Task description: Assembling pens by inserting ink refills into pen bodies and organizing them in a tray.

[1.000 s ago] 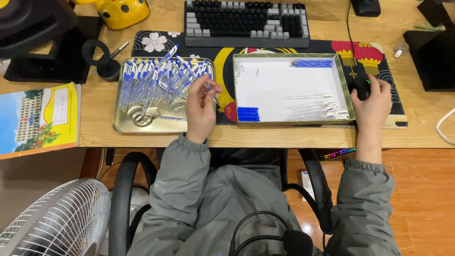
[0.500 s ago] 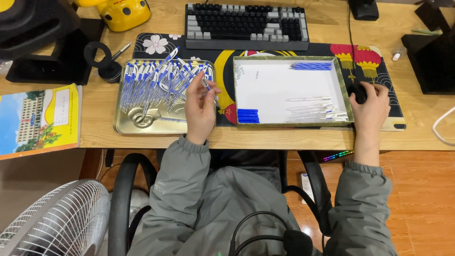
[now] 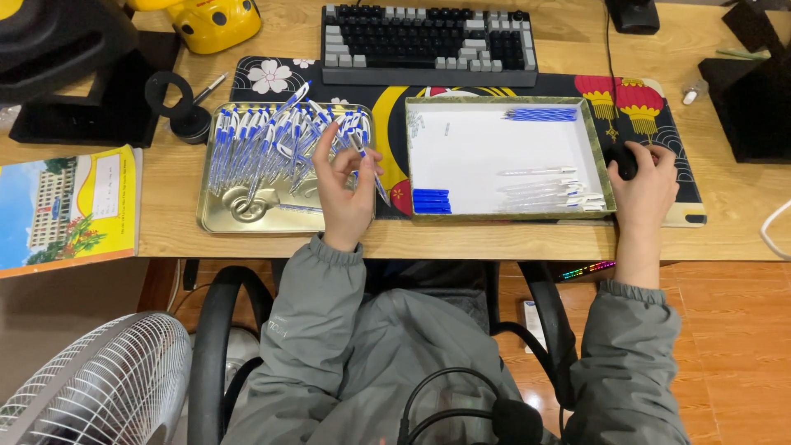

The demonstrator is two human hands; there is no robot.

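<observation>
One blue-and-white pen (image 3: 368, 169) is grasped in the left grip (image 3: 344, 191), above the metal tray (image 3: 216, 216) of pens. A dark mouse (image 3: 624, 161) is cupped under the right grip (image 3: 644, 191), beside the white-lined tray (image 3: 607, 177) on the tabletop (image 3: 494, 241).

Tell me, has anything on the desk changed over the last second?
Hardly. The left hand keeps its pen at the edge of the metal tray of pens, fingers shifting slightly. The right hand stays on the mouse; the white tray is unchanged.
</observation>
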